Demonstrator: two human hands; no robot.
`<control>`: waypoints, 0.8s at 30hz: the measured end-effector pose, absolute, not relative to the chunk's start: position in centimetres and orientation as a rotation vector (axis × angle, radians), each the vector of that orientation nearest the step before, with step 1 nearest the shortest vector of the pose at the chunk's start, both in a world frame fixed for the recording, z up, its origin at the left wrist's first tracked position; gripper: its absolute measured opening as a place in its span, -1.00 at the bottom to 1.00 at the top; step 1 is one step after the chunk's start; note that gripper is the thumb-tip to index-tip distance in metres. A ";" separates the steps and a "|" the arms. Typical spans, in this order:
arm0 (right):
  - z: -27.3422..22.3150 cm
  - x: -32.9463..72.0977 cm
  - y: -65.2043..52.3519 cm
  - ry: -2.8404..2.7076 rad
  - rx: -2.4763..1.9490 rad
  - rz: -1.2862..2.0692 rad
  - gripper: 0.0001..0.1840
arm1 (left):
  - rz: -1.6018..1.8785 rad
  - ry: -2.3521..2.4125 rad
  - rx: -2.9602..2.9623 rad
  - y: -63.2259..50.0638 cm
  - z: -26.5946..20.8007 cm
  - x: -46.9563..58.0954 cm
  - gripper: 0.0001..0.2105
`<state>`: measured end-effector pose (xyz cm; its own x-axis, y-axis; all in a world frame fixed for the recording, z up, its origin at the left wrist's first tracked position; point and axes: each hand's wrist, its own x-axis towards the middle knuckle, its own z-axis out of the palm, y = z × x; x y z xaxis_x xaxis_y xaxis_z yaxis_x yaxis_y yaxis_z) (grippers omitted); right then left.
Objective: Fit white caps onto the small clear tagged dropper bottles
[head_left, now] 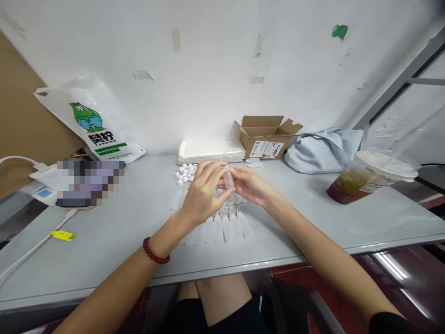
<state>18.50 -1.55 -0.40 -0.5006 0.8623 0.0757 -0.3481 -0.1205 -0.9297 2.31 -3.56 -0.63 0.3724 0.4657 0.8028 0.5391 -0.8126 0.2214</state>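
A small translucent plastic bottle (pixel 228 180) is held upright, slightly tilted, above the table. My left hand (pixel 203 190) grips it, thumb near the bottom and fingers by the top. The fingers of my right hand (pixel 251 184) are closed at its upper end; whether they pinch a cap or the bottle itself is hidden. Beneath my hands, a row of similar bottles (pixel 227 229) lies on the table, with thin curved white pieces at their tops. Part of another group is covered by my hands. Beyond my left hand is a pile of small white caps (pixel 184 172).
Behind my hands are a stack of white flat packets (pixel 212 150) and an open cardboard box (pixel 266 139). A light blue cloth bag (pixel 323 150) and a drink cup (pixel 361 178) stand right. On the left are a plastic bag (pixel 93 120), a phone (pixel 90 183) and a white cable (pixel 31 253).
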 end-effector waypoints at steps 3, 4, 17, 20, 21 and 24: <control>-0.4 18.6 -1.4 -1.308 -0.656 1.781 -0.74 | -1.435 -0.927 -2.539 -3.5 -0.7 2.3 -0.69; -0.4 18.7 -1.4 -1.321 -0.662 1.787 -0.73 | -1.430 -0.931 -2.538 -3.5 -0.7 2.2 -0.68; 3.8 25.0 -1.2 -2.275 -1.157 1.402 -0.73 | -1.338 -0.994 -2.894 -5.6 -1.2 4.8 -0.65; 4.2 25.8 -1.2 -2.464 -1.248 1.576 -0.69 | -1.171 -0.974 -3.092 -6.8 -1.4 5.5 -0.65; 4.1 25.8 -1.2 -2.508 -1.278 1.630 -0.68 | -1.114 -0.972 -3.131 -7.1 -1.5 5.6 -0.65; 3.7 25.4 -1.2 -2.589 -1.352 1.729 -0.67 | -0.967 -0.921 -3.176 -7.6 -1.6 5.6 -0.66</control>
<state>25.35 -1.21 3.75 -0.6562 0.4708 -0.5897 0.7250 0.1768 -0.6656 5.60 -7.62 -1.62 0.7065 0.5653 0.4258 0.3973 -0.8147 0.4224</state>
